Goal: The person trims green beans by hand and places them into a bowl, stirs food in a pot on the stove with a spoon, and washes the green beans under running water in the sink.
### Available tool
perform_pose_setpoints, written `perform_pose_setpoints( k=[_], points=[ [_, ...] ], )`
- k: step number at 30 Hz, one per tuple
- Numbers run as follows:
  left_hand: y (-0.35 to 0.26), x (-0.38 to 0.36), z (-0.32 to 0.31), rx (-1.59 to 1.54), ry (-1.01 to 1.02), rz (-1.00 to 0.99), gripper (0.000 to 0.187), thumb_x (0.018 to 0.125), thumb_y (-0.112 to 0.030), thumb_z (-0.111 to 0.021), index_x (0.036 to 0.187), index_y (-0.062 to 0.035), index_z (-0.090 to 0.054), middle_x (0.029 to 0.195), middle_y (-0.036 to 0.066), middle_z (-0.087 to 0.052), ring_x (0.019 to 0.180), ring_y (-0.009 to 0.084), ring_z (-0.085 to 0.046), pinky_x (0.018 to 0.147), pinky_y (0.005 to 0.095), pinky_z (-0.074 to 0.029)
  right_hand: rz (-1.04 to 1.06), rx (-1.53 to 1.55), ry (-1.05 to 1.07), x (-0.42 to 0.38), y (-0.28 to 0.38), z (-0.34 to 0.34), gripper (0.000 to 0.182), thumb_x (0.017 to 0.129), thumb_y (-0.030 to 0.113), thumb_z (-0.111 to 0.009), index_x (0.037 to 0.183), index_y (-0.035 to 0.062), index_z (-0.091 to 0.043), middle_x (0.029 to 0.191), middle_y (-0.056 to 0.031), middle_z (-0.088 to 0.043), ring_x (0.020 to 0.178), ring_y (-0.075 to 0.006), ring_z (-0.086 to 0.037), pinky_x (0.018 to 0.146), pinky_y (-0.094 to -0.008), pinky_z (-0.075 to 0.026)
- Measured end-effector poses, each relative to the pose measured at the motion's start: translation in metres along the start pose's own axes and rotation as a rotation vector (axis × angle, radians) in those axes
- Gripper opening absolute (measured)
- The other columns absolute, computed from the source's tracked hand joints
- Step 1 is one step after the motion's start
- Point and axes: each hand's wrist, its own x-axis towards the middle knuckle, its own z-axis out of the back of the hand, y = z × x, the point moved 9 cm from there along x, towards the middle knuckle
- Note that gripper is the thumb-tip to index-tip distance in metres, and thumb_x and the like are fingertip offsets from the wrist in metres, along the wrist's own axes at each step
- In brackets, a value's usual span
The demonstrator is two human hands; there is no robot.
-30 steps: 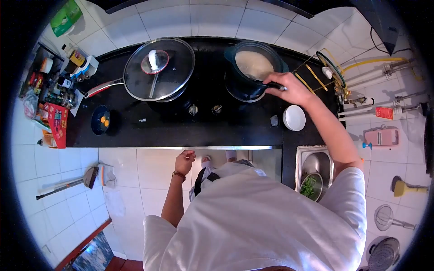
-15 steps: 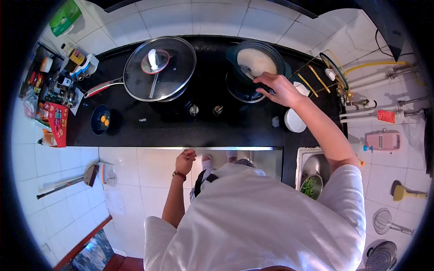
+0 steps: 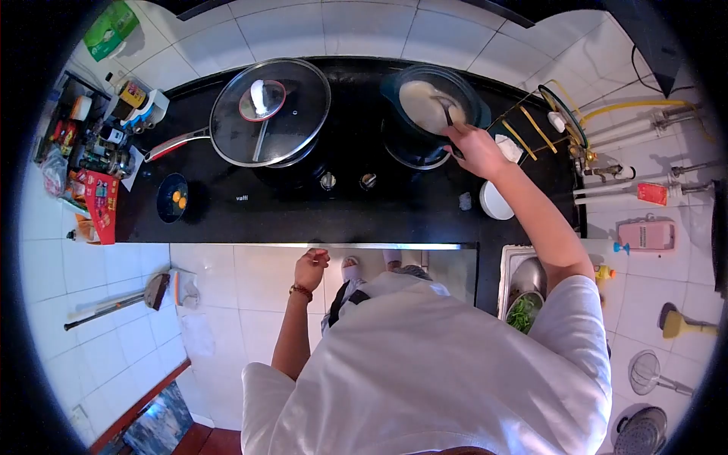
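Note:
My right hand [image 3: 478, 152] is wrapped round the dark handle of a ladle [image 3: 447, 114], its head in the milky, pale contents of a deep green pot [image 3: 481, 106] on the right burner. Below the front edge of the counter, my left hand [image 3: 312, 268] hangs with its fingers curled and nothing visible in them. On the left burner sits a pan [image 3: 178, 142] with a red-and-silver handle, covered by a glass lid [image 3: 227, 114]. A small dark bowl [image 3: 168, 215] with egg yolks [image 3: 180, 199] stands at the counter's left.
Spice jars and bottles [image 3: 114, 136] crowd the left wall. A white bowl [image 3: 497, 201] and a wire rack [image 3: 527, 129] are right of the pot. Green vegetables [image 3: 522, 312] lie in a metal bowl in the sink [image 3: 506, 265]. A strainer [image 3: 643, 371] hangs on the right wall.
My right hand has shifted slightly right with the ladle, whose head has moved from the left to the right part of the pot's contents. My left hand stays where it was.

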Motion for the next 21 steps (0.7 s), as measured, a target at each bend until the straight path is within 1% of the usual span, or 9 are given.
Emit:
perform_pose_setpoints(
  k=[6, 9, 10, 11, 13, 16, 19, 20, 21],
  points=[
    [0.005, -0.001, -0.005, -0.022, 0.01, 0.01, 0.018, 0.085, -0.011, -0.058, 0.099, -0.0023, -0.065, 0.084, 0.007, -0.069, 0.074, 0.0161, -0.067, 0.071, 0.0277, -0.053, -0.065, 0.118, -0.152, -0.011, 0.006, 0.041, 0.023, 0.08, 0.019, -0.069, 0.095, 0.0033, -0.061, 0.09, -0.0172, -0.065, 0.082, -0.0346, -0.063, 0.073, -0.0414, -0.051],
    [0.001, -0.002, -0.007, -0.001, 0.021, -0.019, 0.018, 0.085, -0.011, -0.059, 0.099, -0.0023, -0.065, 0.084, 0.007, -0.069, 0.074, 0.016, -0.067, 0.071, 0.0278, -0.053, -0.126, 0.253, -0.132, -0.003, -0.005, 0.054, 0.023, 0.078, 0.022, -0.071, 0.088, 0.0025, -0.064, 0.085, -0.0178, -0.066, 0.079, -0.0346, -0.064, 0.07, -0.0398, -0.051],
    [0.002, -0.001, -0.006, -0.008, 0.022, -0.035, 0.018, 0.085, -0.011, -0.059, 0.099, -0.0023, -0.065, 0.084, 0.007, -0.069, 0.074, 0.016, -0.067, 0.072, 0.0277, -0.052, -0.18, 0.338, -0.131, 0.0, -0.01, 0.06, 0.024, 0.078, 0.024, -0.072, 0.086, 0.0023, -0.065, 0.079, -0.0177, -0.066, 0.078, -0.0349, -0.064, 0.069, -0.038, -0.05],
    [0.002, 0.0, -0.006, -0.015, 0.023, -0.051, 0.018, 0.085, -0.012, -0.059, 0.099, -0.0023, -0.065, 0.084, 0.007, -0.069, 0.075, 0.0159, -0.067, 0.072, 0.0277, -0.052, -0.206, 0.38, -0.148, 0.002, -0.02, 0.057, 0.022, 0.08, 0.022, -0.071, 0.086, 0.0017, -0.066, 0.072, -0.0147, -0.065, 0.066, -0.0277, -0.065, 0.063, -0.0353, -0.05],
    [0.005, 0.0, -0.006, -0.042, 0.015, -0.037, 0.017, 0.085, -0.012, -0.06, 0.099, -0.0019, -0.064, 0.085, 0.007, -0.069, 0.075, 0.0157, -0.066, 0.072, 0.0275, -0.052, -0.468, 0.63, -0.026, 0.003, -0.027, 0.054, 0.02, 0.082, 0.02, -0.07, 0.083, 0.0012, -0.065, 0.063, -0.0096, -0.062, 0.054, -0.0178, -0.062, 0.052, -0.0311, -0.048],
    [0.005, -0.003, -0.004, -0.052, 0.001, -0.002, 0.017, 0.086, -0.011, -0.059, 0.098, -0.0014, -0.063, 0.086, 0.007, -0.069, 0.075, 0.0153, -0.066, 0.072, 0.0272, -0.052, -0.61, 0.932, -0.142, 0.006, -0.047, 0.036, 0.021, 0.084, 0.02, -0.069, 0.081, -0.0002, -0.064, 0.058, -0.007, -0.059, 0.047, -0.0124, -0.058, 0.043, -0.0268, -0.045],
    [0.002, -0.011, -0.004, -0.054, -0.008, 0.027, 0.016, 0.085, -0.009, -0.058, 0.099, -0.0013, -0.063, 0.086, 0.007, -0.069, 0.075, 0.0148, -0.066, 0.073, 0.0268, -0.052, -0.778, 1.14, -0.434, -0.001, -0.062, 0.017, 0.023, 0.084, 0.02, -0.069, 0.082, -0.0026, -0.063, 0.058, -0.0085, -0.059, 0.045, -0.015, -0.058, 0.04, -0.0259, -0.046],
    [0.002, -0.014, -0.004, -0.055, -0.011, 0.035, 0.016, 0.085, -0.008, -0.058, 0.099, -0.0012, -0.063, 0.086, 0.007, -0.069, 0.075, 0.0145, -0.066, 0.073, 0.0266, -0.052, -0.815, 1.195, -0.544, -0.005, -0.066, 0.006, 0.027, 0.084, 0.02, -0.069, 0.084, -0.0054, -0.061, 0.059, -0.0108, -0.059, 0.044, -0.017, -0.058, 0.041, -0.027, -0.049],
    [0.003, -0.015, -0.004, -0.059, -0.013, 0.037, 0.016, 0.085, -0.008, -0.058, 0.099, -0.0014, -0.063, 0.086, 0.007, -0.069, 0.075, 0.0143, -0.066, 0.073, 0.0266, -0.052, -0.862, 1.247, -0.61, -0.009, -0.071, -0.007, 0.026, 0.084, 0.019, -0.068, 0.084, -0.0053, -0.061, 0.063, -0.013, -0.061, 0.048, -0.0199, -0.061, 0.044, -0.0291, -0.052]
  ],
)
